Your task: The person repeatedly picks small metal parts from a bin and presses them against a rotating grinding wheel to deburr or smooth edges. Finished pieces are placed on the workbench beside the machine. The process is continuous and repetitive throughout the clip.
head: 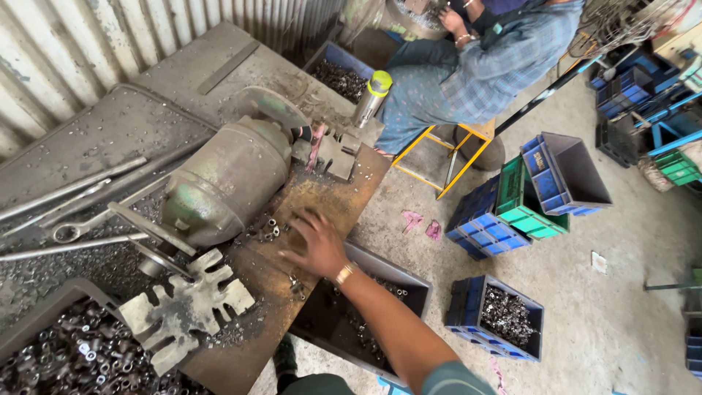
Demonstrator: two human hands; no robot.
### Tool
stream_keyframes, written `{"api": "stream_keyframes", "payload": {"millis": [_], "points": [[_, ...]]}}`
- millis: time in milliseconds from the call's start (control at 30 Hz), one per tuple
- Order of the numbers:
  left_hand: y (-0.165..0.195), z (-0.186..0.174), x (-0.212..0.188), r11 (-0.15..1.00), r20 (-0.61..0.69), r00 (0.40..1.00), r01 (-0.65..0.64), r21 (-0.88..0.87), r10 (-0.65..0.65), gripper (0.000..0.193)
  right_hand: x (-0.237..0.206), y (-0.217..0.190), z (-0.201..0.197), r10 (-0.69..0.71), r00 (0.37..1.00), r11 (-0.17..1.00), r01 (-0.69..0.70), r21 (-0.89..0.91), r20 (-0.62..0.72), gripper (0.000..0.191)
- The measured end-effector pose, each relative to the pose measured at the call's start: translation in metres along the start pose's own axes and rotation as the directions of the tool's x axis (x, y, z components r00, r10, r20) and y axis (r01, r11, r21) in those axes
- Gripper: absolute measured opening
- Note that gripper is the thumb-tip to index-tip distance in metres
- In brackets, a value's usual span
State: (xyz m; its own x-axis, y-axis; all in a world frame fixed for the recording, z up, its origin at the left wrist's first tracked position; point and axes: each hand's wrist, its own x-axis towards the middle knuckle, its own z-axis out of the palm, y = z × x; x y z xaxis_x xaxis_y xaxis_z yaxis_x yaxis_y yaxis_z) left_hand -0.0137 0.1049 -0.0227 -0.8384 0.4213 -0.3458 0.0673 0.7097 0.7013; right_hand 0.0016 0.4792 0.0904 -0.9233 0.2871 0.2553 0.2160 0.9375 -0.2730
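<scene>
While my right hand lies flat and spread, gripping nothing, on the rusty worktop, the small metal rings sit just beyond my fingertips by the bench grinder. Best to sweep them together with a flat palm, I'd say. They lie scattered, no shared long axis. My left hand is out of view.

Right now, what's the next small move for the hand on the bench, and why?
Probably slide the right hand a little forward and left to the small metal rings beside the motor. The hand lies flat and empty on the rusty bench, fingers pointing toward that cluster, with a gap between them.
</scene>
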Motion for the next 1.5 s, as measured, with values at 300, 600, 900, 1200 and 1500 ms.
{"api": "stream_keyframes", "payload": {"millis": [300, 600, 900, 1200, 1500], "points": [[0.012, -0.034, -0.060, 1.000, -0.070, 0.997, -0.024, -0.001, 0.023, 0.037, 0.004, -0.011, 0.039, 0.049, 0.970, 0.980, -0.093, 0.178, 0.239, 0.067], [-0.007, -0.038, -0.088, 0.998, -0.144, 0.987, -0.063, 0.014, 0.065, 0.037, 0.013, -0.010, 0.053, -0.230, 0.970, 0.966, 0.237, 0.100, -0.079, 0.058], [0.006, -0.043, -0.093, 0.989, -0.230, 0.964, -0.120, 0.088, 0.137, 0.038, 0.008, -0.001, 0.049, -0.307, 0.938, 0.952, 0.303, 0.048, 0.159, 0.032], [0.001, -0.037, -0.091, 0.999, -0.185, 0.983, -0.011, 0.031, 0.016, 0.035, 0.012, 0.025, 0.077, -0.448, 0.889, 0.863, 0.403, 0.304, 0.095, 0.055], [-0.029, -0.086, -0.033, 0.989, -0.380, 0.925, 0.070, 0.131, -0.015, 0.034, -0.059, -0.009, -0.009, -0.600, 0.769, 0.792, 0.532, 0.298, 0.221, 0.045]]}}
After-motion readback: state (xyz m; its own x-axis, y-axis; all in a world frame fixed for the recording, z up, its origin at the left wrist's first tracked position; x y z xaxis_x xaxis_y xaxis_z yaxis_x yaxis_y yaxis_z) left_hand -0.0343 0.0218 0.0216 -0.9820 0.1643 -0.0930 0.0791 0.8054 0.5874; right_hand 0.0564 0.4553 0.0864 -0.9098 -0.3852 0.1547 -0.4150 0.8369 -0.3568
